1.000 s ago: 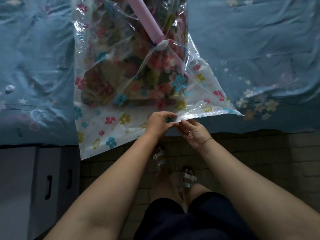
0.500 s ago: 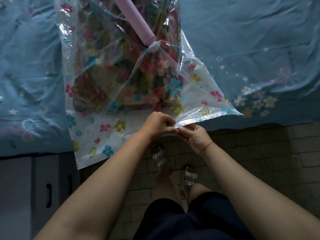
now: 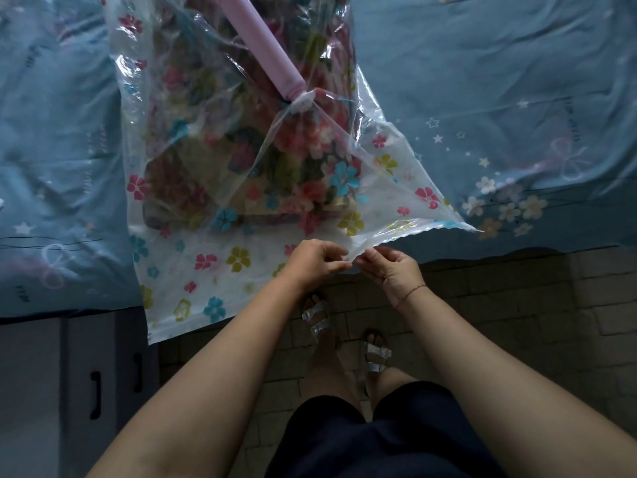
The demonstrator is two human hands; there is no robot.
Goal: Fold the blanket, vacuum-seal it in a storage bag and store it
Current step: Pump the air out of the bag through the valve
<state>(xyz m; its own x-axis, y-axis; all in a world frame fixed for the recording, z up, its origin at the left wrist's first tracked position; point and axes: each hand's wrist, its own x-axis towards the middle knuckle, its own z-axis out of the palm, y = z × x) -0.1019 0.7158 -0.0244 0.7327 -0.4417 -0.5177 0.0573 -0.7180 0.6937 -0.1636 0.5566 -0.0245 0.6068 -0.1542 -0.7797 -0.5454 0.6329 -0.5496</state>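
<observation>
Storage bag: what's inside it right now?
A folded floral blanket shows through the clear storage bag. A pink pump lies across the top, covering part of it. Anything under the blanket is hidden.

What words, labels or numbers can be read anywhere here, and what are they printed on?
Nothing is legible enough to quote.
On the blue bedsheet: faint dark lettering near the bow prints, too blurred to read.
On the storage bag: only printed flowers, no lettering visible.
On the pink pump: no marking visible.
</observation>
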